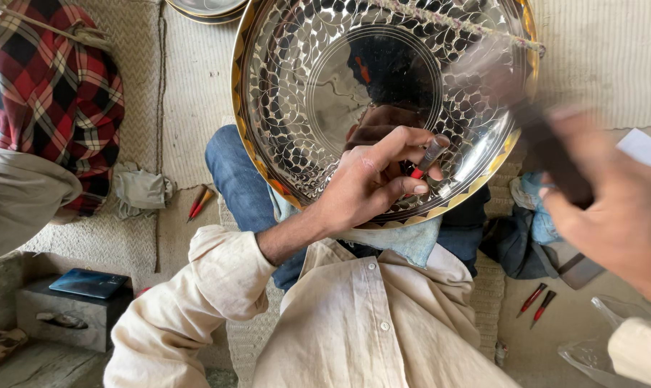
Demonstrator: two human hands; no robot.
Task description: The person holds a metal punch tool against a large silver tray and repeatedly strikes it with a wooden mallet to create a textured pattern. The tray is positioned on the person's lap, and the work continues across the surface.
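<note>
The left hand [372, 179] pinches a small metal punch [430, 154], its grip closed, tip against the patterned brass tray [304, 86] propped on the person's lap. The right hand [620, 215], blurred, has its grip closed around a dark hammer handle [548, 151]. 2 red-tipped tools [537, 302] lie on the floor near the right hand.

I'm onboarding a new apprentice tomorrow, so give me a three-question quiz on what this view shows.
1. True or false: the left hand holds a small punch against the round engraved metal tray.
2. The blurred right hand grips: A) a dark-handled tool, B) a cloth, C) nothing.
3. What colour are the tips of the spare tools lying on the floor at lower right?

Key: 1 true; 2 A; 3 red.
</note>
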